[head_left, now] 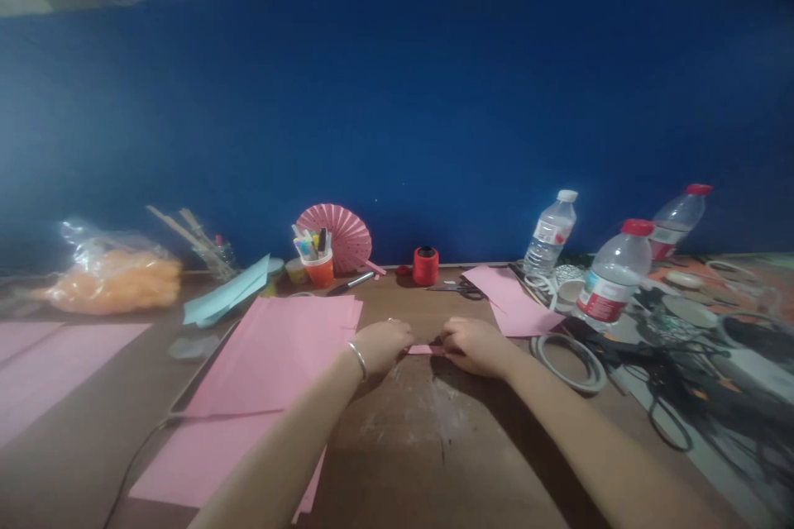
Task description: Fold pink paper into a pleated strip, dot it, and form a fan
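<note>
Between my hands, low over the brown table, is a narrow strip of folded pink paper (425, 350). My left hand (383, 345), with a silver bangle at the wrist, pinches its left end. At the other end my right hand (472, 345) has its fingers closed on the strip. Both thumbs and the strip's ends are partly hidden by the fingers. Left of my left hand lie pink paper sheets (273, 364), partly under my forearm. Behind my hands stand a spool of red thread (425, 267) and a pair of scissors (462, 289) lying flat.
A pleated pink fan (344, 235) leans on the blue wall behind an orange cup of pens (319, 269). Water bottles (614, 277), coiled cable (569, 364) and clutter fill the right side. Blue paper (229, 293) and a bag of orange material (117, 277) sit at left.
</note>
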Demonstrator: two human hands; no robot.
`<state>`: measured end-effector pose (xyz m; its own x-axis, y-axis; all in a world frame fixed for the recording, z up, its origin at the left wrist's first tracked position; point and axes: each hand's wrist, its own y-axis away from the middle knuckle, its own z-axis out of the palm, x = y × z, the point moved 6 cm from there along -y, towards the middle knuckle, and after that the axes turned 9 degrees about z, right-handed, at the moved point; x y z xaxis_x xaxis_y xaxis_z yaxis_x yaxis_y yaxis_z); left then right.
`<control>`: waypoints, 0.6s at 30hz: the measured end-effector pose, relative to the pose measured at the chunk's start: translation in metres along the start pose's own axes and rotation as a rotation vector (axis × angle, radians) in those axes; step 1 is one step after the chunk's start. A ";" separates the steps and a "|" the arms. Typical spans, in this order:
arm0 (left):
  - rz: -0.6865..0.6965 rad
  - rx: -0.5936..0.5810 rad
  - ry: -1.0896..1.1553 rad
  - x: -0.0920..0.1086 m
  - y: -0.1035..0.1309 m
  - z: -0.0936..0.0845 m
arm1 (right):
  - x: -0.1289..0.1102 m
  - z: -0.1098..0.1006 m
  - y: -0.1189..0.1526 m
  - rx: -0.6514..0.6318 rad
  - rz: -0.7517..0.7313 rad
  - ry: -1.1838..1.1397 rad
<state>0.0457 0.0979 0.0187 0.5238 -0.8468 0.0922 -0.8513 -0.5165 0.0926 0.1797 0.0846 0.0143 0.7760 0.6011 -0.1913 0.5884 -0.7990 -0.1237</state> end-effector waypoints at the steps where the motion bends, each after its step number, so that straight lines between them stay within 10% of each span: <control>1: 0.003 -0.005 -0.009 0.001 -0.001 0.001 | -0.001 0.000 0.000 -0.004 0.003 0.004; 18: -0.120 0.081 -0.021 0.001 -0.008 0.005 | -0.012 -0.001 -0.005 -0.013 0.212 -0.010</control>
<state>0.0528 0.1001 0.0127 0.6221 -0.7803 0.0641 -0.7826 -0.6222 0.0208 0.1677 0.0814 0.0182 0.8804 0.4195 -0.2210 0.4155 -0.9071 -0.0670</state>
